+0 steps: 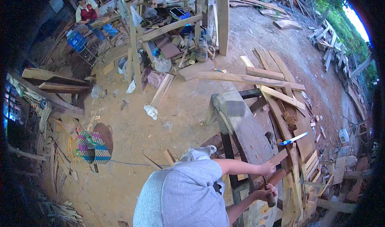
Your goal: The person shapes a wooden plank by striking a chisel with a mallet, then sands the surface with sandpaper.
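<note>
My left hand [265, 169] is closed at the near end of a short flat wooden board [279, 157], beside a reddish-brown wood block [277, 176]. Just below it, my right hand [266, 192] wraps round a tool with a thick brown wooden handle [271, 201] and a thin dark shaft, which looks like a chisel. The shaft points up toward the left hand, close to the block's end. Both hands are over a long, thick plank bench [250, 124]. Farther out lies a handsaw [293, 138] with a blue handle.
Long boards [280, 82] lie stacked past the bench. A brush [220, 70] rests on one of them. A woven bag [94, 146] stands on the dirt floor behind me. Wooden posts [222, 20] and a cluttered shelf rise at the side. Another person [87, 11] sits at the far left.
</note>
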Tool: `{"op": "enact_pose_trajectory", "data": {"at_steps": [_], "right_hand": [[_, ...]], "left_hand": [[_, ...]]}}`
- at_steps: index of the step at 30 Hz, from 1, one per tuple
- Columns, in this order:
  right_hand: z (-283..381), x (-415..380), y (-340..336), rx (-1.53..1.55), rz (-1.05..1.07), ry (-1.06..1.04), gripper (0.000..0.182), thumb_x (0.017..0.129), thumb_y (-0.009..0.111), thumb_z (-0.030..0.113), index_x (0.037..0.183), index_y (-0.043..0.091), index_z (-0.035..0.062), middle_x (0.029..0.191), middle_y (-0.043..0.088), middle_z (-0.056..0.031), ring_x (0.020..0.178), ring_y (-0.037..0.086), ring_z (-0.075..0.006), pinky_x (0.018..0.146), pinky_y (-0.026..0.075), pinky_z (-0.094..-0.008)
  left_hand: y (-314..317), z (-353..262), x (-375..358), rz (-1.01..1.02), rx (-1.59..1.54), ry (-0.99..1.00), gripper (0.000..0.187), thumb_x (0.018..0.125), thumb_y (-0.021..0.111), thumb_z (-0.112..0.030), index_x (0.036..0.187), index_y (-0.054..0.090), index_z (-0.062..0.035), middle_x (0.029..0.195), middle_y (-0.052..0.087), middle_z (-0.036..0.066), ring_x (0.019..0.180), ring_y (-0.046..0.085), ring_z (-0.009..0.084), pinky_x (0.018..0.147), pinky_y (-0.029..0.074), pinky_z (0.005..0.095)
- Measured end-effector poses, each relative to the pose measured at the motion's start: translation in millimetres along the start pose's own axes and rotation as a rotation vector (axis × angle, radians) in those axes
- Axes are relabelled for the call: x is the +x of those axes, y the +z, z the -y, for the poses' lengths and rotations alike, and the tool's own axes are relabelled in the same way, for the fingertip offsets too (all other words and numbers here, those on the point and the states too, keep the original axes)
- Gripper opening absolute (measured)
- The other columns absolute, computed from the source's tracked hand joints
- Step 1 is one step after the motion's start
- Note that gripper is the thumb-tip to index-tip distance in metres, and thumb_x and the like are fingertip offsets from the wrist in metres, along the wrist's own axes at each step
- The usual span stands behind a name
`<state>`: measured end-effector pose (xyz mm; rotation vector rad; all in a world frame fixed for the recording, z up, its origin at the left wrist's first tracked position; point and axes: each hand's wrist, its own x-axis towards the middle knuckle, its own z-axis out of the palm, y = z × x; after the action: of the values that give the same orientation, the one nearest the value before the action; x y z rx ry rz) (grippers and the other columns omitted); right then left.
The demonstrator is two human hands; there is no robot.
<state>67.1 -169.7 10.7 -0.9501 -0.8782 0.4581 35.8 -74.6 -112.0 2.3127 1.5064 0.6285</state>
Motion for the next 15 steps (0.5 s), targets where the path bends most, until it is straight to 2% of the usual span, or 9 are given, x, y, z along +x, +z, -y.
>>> {"op": "enact_pose_trajectory", "data": {"at_steps": [2, 3, 5, 6, 8, 12, 14, 15], "right_hand": [[5.1, 2.2, 4.0, -0.001, -0.029, 0.008, 0.017, 0.078, 0.052, 0.007, 0.07, 0.037, 0.0056, 0.053, 0.039, -0.0043, 0.049, 0.04, -0.0146, 0.052, 0.039, -0.027], [5.4, 3.4, 4.3, -0.003, -0.034, 0.004, 0.017, 0.078, 0.052, 0.007, 0.07, 0.037, 0.0056, 0.053, 0.039, -0.0043, 0.049, 0.04, -0.0146, 0.052, 0.039, -0.027], [6.3, 3.7, 2.7, 0.018, -0.063, 0.052, 0.017, 0.078, 0.052, 0.007, 0.069, 0.038, 0.006, 0.053, 0.039, -0.0043, 0.049, 0.04, -0.0143, 0.051, 0.038, -0.0266], [1.2, 4.9, -1.6, 0.014, -0.067, 0.053, 0.017, 0.078, 0.052, 0.007, 0.069, 0.038, 0.006, 0.053, 0.039, -0.0043, 0.049, 0.04, -0.0143, 0.051, 0.038, -0.0266], [-16.0, 8.3, -12.8, -0.07, -0.014, -0.002, 0.018, 0.079, 0.053, 0.008, 0.069, 0.038, 0.0057, 0.053, 0.04, -0.0042, 0.05, 0.04, -0.0142, 0.05, 0.038, -0.0267], [-24.1, 8.0, -16.4, -0.101, -0.054, 0.071, 0.019, 0.08, 0.054, 0.01, 0.069, 0.038, 0.0054, 0.054, 0.041, -0.0044, 0.05, 0.04, -0.014, 0.051, 0.038, -0.0267], [-30.3, 8.2, -22.0, -0.05, 0.045, 0.009, 0.019, 0.081, 0.054, 0.012, 0.071, 0.039, 0.0058, 0.055, 0.042, -0.0043, 0.05, 0.041, -0.0138, 0.052, 0.038, -0.0266], [-31.3, 6.4, -20.2, 0.034, 0.033, 0.011, 0.018, 0.081, 0.054, 0.012, 0.073, 0.038, 0.0065, 0.057, 0.043, -0.004, 0.052, 0.042, -0.0137, 0.054, 0.038, -0.0265]], "left_hand": [[9.6, 14.3, -6.5, -0.246, 0.221, 0.212, 0.019, 0.07, 0.051, -0.02, 0.078, 0.061, -0.0064, 0.089, 0.056, 0.012, 0.091, 0.053, 0.024, 0.082, 0.04, 0.0421], [17.3, 20.1, -8.3, -0.246, 0.219, 0.219, 0.019, 0.07, 0.051, -0.02, 0.078, 0.061, -0.0064, 0.089, 0.056, 0.012, 0.091, 0.053, 0.024, 0.082, 0.04, 0.0421], [34.4, 25.7, -13.9, -0.317, 0.306, 0.282, 0.021, 0.069, 0.05, -0.022, 0.078, 0.062, -0.0069, 0.093, 0.056, 0.012, 0.095, 0.05, 0.0243, 0.09, 0.033, 0.0429], [32.4, 24.8, -15.3, -0.312, 0.303, 0.286, 0.021, 0.069, 0.05, -0.022, 0.078, 0.062, -0.0069, 0.093, 0.056, 0.012, 0.095, 0.05, 0.0243, 0.09, 0.033, 0.0429], [17.3, 23.6, -17.5, -0.1, 0.322, 0.31, 0.023, 0.069, 0.05, -0.024, 0.077, 0.063, -0.0074, 0.098, 0.056, 0.011, 0.095, 0.05, 0.0233, 0.09, 0.033, 0.0426], [-7.2, 24.1, -16.2, -0.065, 0.246, 0.396, 0.018, 0.067, 0.052, -0.021, 0.073, 0.062, -0.0067, 0.092, 0.057, 0.008, 0.093, 0.051, 0.0238, 0.09, 0.034, 0.0409], [-10.5, 25.6, -10.5, -0.148, -0.072, 0.272, 0.01, 0.064, 0.055, -0.015, 0.067, 0.059, -0.0066, 0.083, 0.055, 0.008, 0.088, 0.052, 0.0252, 0.084, 0.039, 0.0372], [-7.3, 24.6, -8.3, -0.138, -0.083, 0.305, 0.01, 0.064, 0.055, -0.015, 0.067, 0.059, -0.0066, 0.083, 0.055, 0.008, 0.088, 0.052, 0.0252, 0.084, 0.039, 0.0372]]}}
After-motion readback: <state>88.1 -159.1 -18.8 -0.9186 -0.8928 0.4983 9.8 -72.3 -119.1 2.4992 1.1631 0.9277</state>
